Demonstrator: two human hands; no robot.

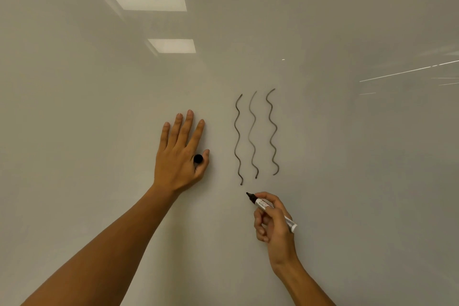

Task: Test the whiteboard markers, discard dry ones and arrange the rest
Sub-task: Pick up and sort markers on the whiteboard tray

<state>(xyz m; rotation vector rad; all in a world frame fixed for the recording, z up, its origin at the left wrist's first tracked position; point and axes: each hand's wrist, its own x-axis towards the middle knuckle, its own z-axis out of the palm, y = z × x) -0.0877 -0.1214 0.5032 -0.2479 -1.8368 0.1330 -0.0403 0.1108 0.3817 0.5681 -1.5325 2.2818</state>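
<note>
Right hand [273, 223] grips uncapped white-barrelled black marker [272, 211], tip just below three grey wavy test lines [255, 134] on glossy white whiteboard [347, 156]. Left hand [180, 154] lies flat, pinching small black cap [198, 158]. Testing underway; sorting, arranging not started.

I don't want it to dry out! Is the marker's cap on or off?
Off. The marker in the right hand shows its bare black tip, and the left hand pinches the black cap.

three wavy lines [255, 135] – one marker [272, 211], one cap [198, 158] seemingly, two hands [180, 154].
</note>
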